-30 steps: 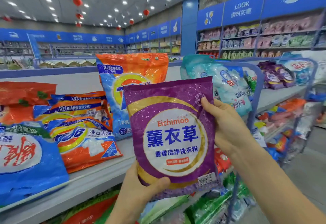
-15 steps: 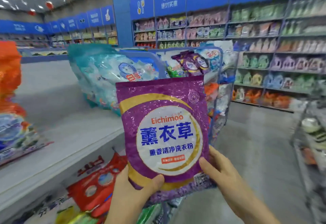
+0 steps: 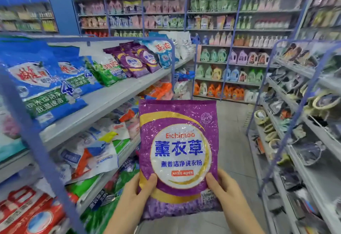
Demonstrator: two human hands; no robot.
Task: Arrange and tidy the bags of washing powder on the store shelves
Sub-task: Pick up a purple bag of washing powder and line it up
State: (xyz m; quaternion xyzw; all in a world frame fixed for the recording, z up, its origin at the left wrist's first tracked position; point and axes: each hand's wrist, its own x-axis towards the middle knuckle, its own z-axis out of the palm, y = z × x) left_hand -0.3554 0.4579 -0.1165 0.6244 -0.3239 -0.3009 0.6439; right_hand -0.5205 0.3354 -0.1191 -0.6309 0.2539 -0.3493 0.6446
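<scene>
A purple bag of washing powder (image 3: 178,152) with a white round label stands upright in the aisle in front of me. My left hand (image 3: 132,197) grips its lower left corner, thumb on the front. My right hand (image 3: 226,195) grips its lower right corner the same way. On the top shelf (image 3: 110,101) to my left lie blue bags (image 3: 42,84), a green bag (image 3: 106,72) and matching purple bags (image 3: 135,60), further along.
Lower shelves at left hold mixed white, green and red bags (image 3: 88,156). A rack of household goods (image 3: 304,123) lines the right side. Detergent bottles (image 3: 228,71) fill the far wall. Grey aisle floor (image 3: 234,123) runs ahead between the shelves.
My view has swung right along the aisle, past the orange bags to the blue and purple ones. My right hand slid from the bag's upper edge to its lower right corner.
</scene>
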